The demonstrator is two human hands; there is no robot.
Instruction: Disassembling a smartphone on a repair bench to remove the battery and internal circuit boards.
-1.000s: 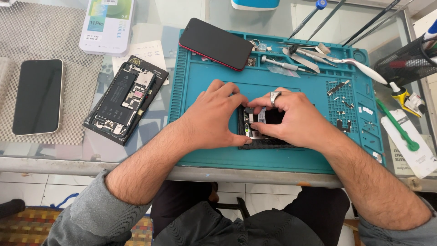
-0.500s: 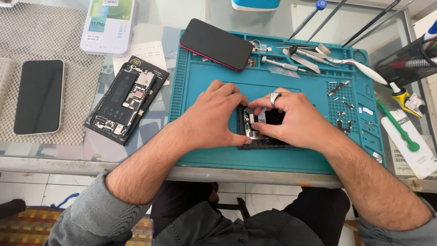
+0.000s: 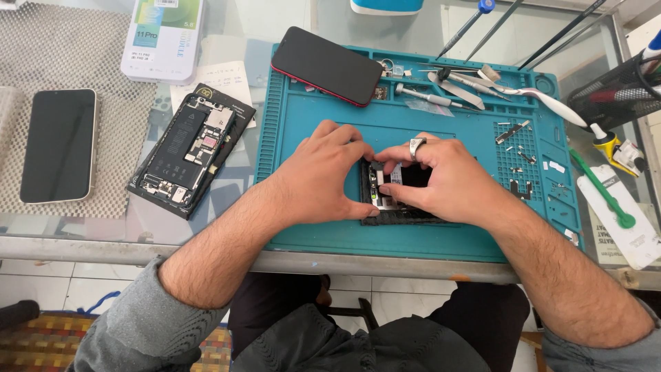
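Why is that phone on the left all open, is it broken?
The opened phone left of the teal mat has no screen, so its battery and circuit parts show. It lies tilted, partly on a paper sheet. Nothing looks spilled.

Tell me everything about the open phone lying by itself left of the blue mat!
The opened phone lies flat and slanted on the glass table, just left of the teal mat. Its screen is off, so its insides show: a long black battery, small silvery metal parts and dark boards inside a black frame. It rests partly on white paper. No hand touches it.
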